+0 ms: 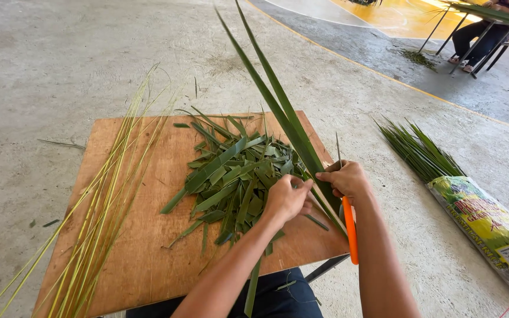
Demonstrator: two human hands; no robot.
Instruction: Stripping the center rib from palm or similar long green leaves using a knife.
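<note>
My left hand (288,198) pinches the base of a long green palm leaf (278,106) that rises up and away over the wooden board (142,259). My right hand (346,179) grips an orange-handled knife (350,229), handle pointing down toward me, its thin blade standing up beside the leaf. Both hands meet at the leaf's lower end, over the board's right edge. A heap of cut green leaf strips (234,176) lies on the board just left of my hands.
A bundle of thin yellow-green leaf ribs (98,218) lies along the board's left side. On the concrete floor to the right, a printed plastic sack (490,229) holds more green leaves (419,150). Another person sits at the far upper right (484,35).
</note>
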